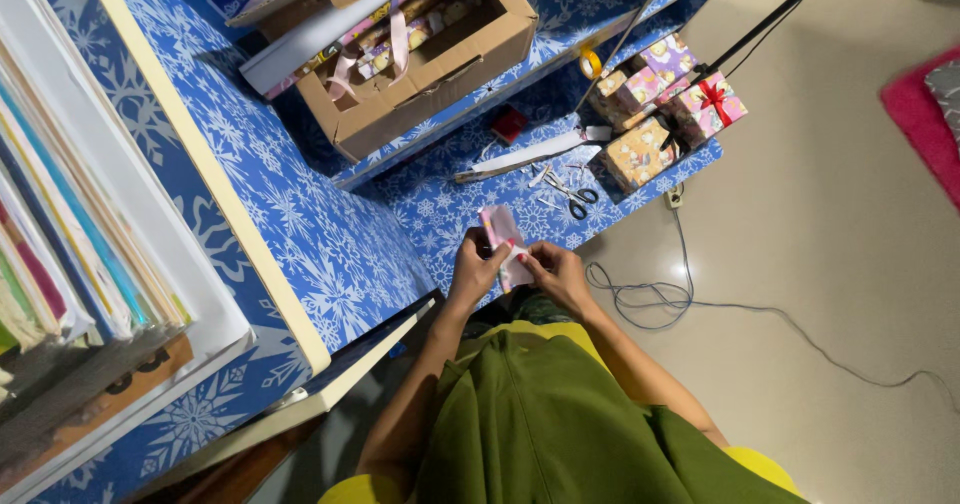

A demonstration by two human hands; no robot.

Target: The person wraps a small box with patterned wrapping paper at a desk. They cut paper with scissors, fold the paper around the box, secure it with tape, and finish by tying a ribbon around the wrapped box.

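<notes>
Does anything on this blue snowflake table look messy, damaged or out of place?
Nothing looks damaged or spilled. Small paper scraps lie loose beside the scissors. A grey cable lies in loose loops on the floor by the table edge. The left hand and right hand hold a small pink wrapped piece between them.

small pink-wrapped packet (pixel 503 244), upright (held), over table edge

Two hands, left (pixel 474 272) and right (pixel 558 272), hold one small pink packet (pixel 500 234). At one o'clock from them lies one pair of scissors (pixel 572 196), then about five wrapped gifts (pixel 665 104). At eleven o'clock sits one cardboard box (pixel 420 54). One tape roll (pixel 591 63).
</notes>
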